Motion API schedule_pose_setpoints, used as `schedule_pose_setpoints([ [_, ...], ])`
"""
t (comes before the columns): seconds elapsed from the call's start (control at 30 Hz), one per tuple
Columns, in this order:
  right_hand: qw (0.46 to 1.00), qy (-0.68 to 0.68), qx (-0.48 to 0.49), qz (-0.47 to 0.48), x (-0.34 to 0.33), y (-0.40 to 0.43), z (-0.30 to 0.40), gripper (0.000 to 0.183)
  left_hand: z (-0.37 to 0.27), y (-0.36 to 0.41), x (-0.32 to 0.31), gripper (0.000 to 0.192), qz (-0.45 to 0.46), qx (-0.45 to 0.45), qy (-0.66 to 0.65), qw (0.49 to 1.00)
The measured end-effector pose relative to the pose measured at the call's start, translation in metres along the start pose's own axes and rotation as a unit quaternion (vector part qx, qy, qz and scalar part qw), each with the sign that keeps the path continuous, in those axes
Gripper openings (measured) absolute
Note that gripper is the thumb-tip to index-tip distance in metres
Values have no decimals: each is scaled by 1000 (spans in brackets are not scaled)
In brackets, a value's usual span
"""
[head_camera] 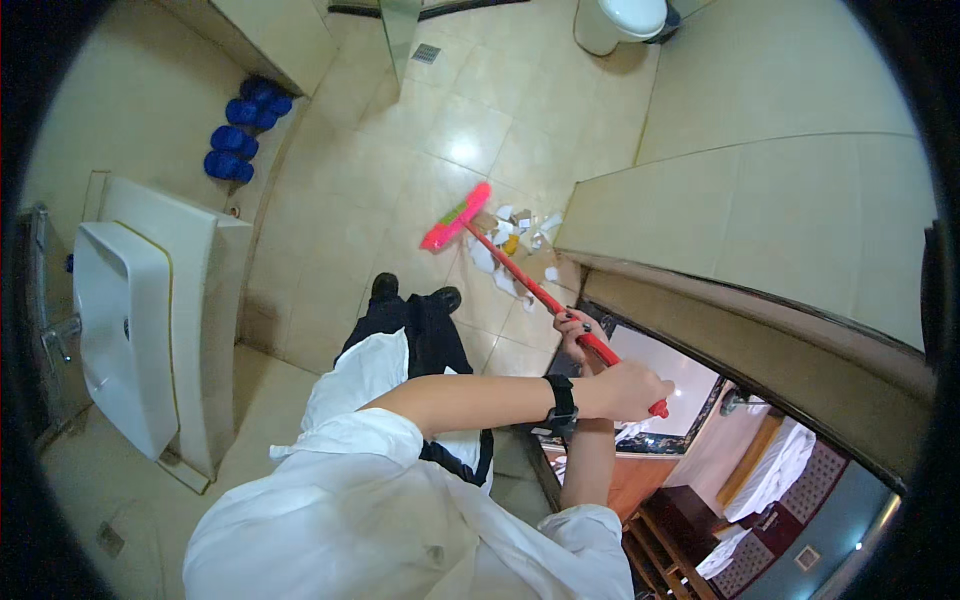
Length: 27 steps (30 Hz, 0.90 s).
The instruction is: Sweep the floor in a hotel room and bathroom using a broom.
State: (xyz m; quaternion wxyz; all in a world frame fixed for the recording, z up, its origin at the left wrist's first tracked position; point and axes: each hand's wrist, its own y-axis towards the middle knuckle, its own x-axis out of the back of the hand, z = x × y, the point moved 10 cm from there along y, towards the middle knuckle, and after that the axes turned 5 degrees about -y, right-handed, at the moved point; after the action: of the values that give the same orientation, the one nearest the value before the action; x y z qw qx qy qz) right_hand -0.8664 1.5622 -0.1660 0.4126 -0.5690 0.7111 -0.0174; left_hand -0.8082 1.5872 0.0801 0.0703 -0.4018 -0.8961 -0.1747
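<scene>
A red-handled broom (534,286) slants across the tiled floor, with both my hands on its handle. My left hand (628,390), a black watch (561,401) on its wrist, is closed around the top end. Lower on the handle, my right hand (579,334) grips it; its nails are dark. My left forearm crosses above the right one. The pink bristle head (457,217) rests on the floor ahead of my shoes. Just right of it lies a loose pile of litter (504,251), with white and brown scraps and a yellow piece.
A white washbasin (131,330) with a tap (56,337) stands at left. Several blue slippers (231,154) line the wall. A glass panel (400,37), a floor drain (425,53) and a toilet (619,22) are farther off. At right, a doorway shows a bed (772,465).
</scene>
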Motion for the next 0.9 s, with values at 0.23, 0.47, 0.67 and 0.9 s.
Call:
schedule_pose_setpoints([
  [0.23, 996, -78, 30, -38, -1, -66, 22, 21, -44, 15, -7, 20, -47, -62, -47, 996],
  [0.47, 992, -99, 70, -36, -7, -75, 2, 18, -59, -4, 5, 23, -43, -69, -47, 996],
  [0.67, 989, -121, 80, -12, -50, -56, -58, 19, -111, -12, 46, 26, -5, -97, -47, 994],
  [0.9, 989, 11, 94, 112, -90, 14, -62, 18, -73, -11, 73, 23, 13, 8, 1, 1000],
])
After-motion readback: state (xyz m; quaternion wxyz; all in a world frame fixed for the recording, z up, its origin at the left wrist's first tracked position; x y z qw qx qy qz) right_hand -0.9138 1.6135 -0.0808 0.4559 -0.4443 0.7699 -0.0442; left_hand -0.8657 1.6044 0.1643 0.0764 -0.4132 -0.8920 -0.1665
